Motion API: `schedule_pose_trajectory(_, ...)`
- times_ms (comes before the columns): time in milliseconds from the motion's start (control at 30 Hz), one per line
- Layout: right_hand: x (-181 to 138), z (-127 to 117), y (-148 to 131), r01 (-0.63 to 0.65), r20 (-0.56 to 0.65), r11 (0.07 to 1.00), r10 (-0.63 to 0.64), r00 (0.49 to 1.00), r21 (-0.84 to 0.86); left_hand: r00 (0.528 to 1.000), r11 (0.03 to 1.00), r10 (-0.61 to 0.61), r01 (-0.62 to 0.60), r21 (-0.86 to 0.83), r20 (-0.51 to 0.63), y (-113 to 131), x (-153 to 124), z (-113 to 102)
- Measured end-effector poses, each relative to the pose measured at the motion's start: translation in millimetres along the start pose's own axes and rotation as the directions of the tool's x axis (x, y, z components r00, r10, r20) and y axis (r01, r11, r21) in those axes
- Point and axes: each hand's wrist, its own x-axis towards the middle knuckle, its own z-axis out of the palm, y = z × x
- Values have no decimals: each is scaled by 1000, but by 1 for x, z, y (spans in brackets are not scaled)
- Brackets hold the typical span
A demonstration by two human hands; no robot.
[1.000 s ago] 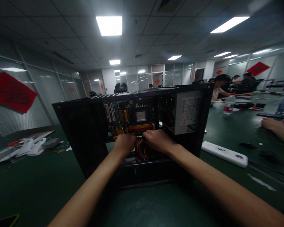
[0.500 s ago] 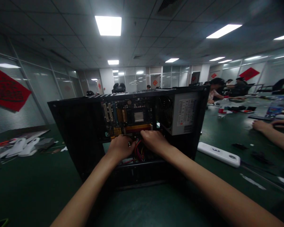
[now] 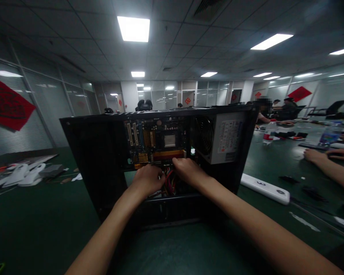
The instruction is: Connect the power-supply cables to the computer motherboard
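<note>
A black computer case (image 3: 88, 152) stands in front of me with its side off. Inside are a motherboard (image 3: 176, 130) with a square metal-topped chip (image 3: 169, 141), memory slots (image 3: 169, 154) and a grey power supply (image 3: 227, 137). My left hand (image 3: 149, 178) reaches in below the board, fingers curled inward and their tips hidden. Close beside it, my right hand (image 3: 188, 170) is bent over the area just under the memory slots, its fingertips also hidden. Red, yellow and dark cables (image 3: 169, 183) hang between the two hands. Whatever the fingers grip cannot be made out.
A white power strip (image 3: 265, 189) lies right of the case on the green table (image 3: 172, 248). Farther right are a co-worker's hand (image 3: 315, 155) and a bottle (image 3: 269, 131). White and grey parts (image 3: 24, 175) are piled at left.
The view has shifted slightly. Both hands stay inside the case at nearly the same spot, with the left fingers a little more curled over near the cables.
</note>
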Motion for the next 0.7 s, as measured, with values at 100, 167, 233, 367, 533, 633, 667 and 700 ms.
schedule_pose_trajectory(100,1,-2,-2,-14,24,1000,14,1000,-21,1000,1000,-1,1,0,2,1,-1,-1)
schedule_pose_trajectory(167,1,-3,-3,-28,37,999,29,999,-24,1000,1000,-3,3,-1,0,0,-1,-1)
schedule_pose_trajectory(233,1,-4,-4,-41,48,999,42,998,-21,1000,1000,-1,1,-4,-7,0,-1,-1)
schedule_pose_trajectory(367,0,-2,-4,-39,42,999,40,998,-16,999,1000,13,-13,-12,-29,-2,-1,2)
schedule_pose_trajectory(533,0,-1,-3,-51,25,999,52,998,-15,999,1000,16,-17,-15,-35,-4,-1,5)
schedule_pose_trajectory(633,-1,-1,-3,-52,38,999,52,998,-9,999,1000,16,-17,-20,-32,-5,-1,6)
schedule_pose_trajectory(667,-1,-1,-3,-53,40,999,53,998,-6,999,1000,17,-18,-24,-31,-5,-1,6)
schedule_pose_trajectory(700,-1,-1,-3,-56,41,998,56,998,-1,999,999,18,-19,-28,-31,-5,-1,6)
